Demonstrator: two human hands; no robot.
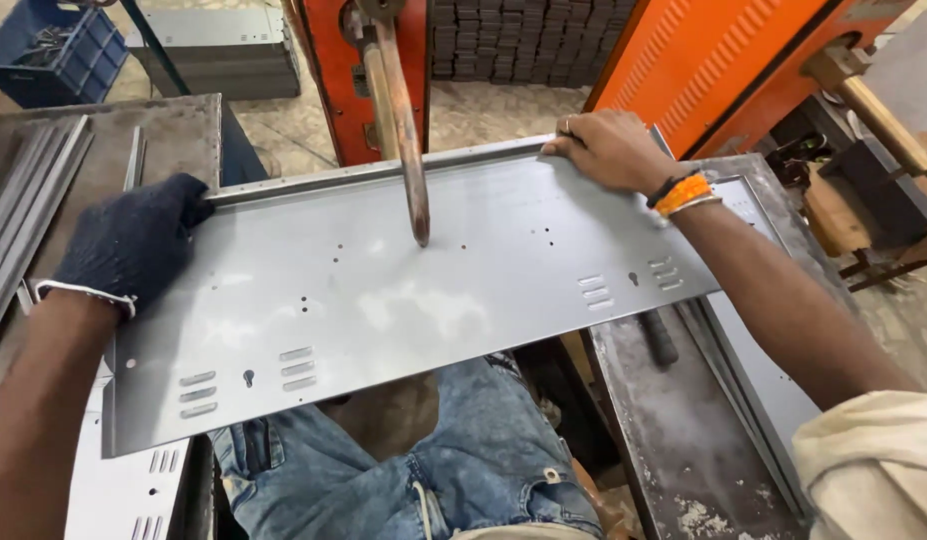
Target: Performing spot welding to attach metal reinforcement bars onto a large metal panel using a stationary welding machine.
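Denim-clad knees (423,470) of the person sit closest to the lens, directly beneath the work.

One grey sheet-metal panel (403,290) spans the view, held flat across the gap between two steel tables. Its long axis runs left to right, the right end set slightly farther from the camera; a folded lip lines its far edge. It carries two groups of louvre slots (243,382), one near each end, each group made of two sets of three slots with one keyhole between.

One orange spot-welding machine (703,60) stands behind. Its copper electrode arm (403,130) slopes down, its tip meeting the panel's upper face near the middle.

Left table (173,130) holds a stack of grey metal strips (28,200).

Left hand (133,245), in a dark knit glove, is clamped on the panel's left far corner. Right hand (608,150), bare, with one orange wristband (683,193), is closed over the far lip near the right end, fingers pressed on the metal.
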